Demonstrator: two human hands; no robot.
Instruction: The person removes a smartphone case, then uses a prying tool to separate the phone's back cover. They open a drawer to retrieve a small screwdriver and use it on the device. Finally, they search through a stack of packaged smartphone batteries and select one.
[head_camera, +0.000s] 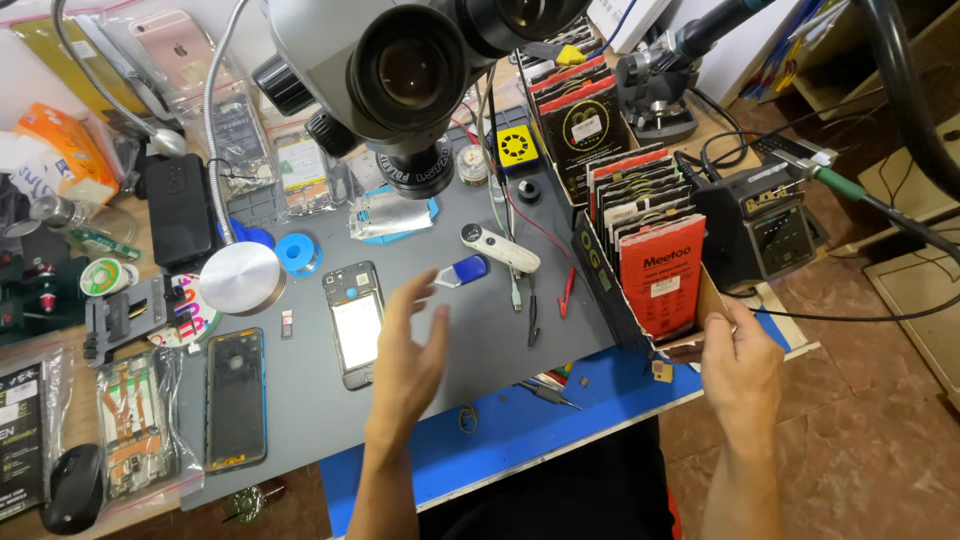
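The left hand (412, 345) floats over the grey mat (480, 330), fingers spread, holding nothing. It is just beside an opened phone (355, 322). The phone lies flat with its inside up, so the parts show. Its long side runs from near the person toward the microscope (400, 80). The right hand (738, 360) rests loosely on the end of a box (640, 270) of packets at the table edge, maybe to steady it.

grey mat (480, 330), red packet (662, 275), blue tape roll (297, 252)
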